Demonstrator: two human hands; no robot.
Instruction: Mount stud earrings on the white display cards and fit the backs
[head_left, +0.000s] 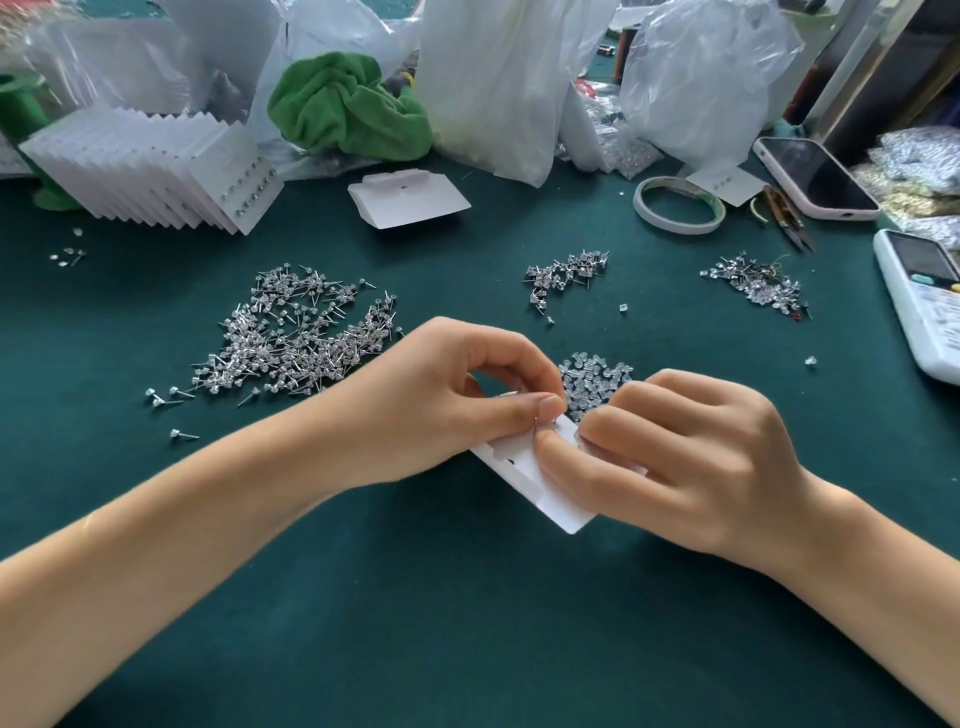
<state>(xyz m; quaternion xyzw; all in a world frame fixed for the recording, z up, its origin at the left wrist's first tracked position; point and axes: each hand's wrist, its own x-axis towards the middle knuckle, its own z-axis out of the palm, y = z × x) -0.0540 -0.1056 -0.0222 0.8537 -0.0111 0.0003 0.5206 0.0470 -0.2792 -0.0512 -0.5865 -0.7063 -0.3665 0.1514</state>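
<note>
No readable text, label, brand, number or sign anywhere. Remote control (924, 301) at the right edge: screen and buttons too blurred to read. Phone (815, 176) screen dark. White cards (156, 171) at the back left blank of print.
</note>
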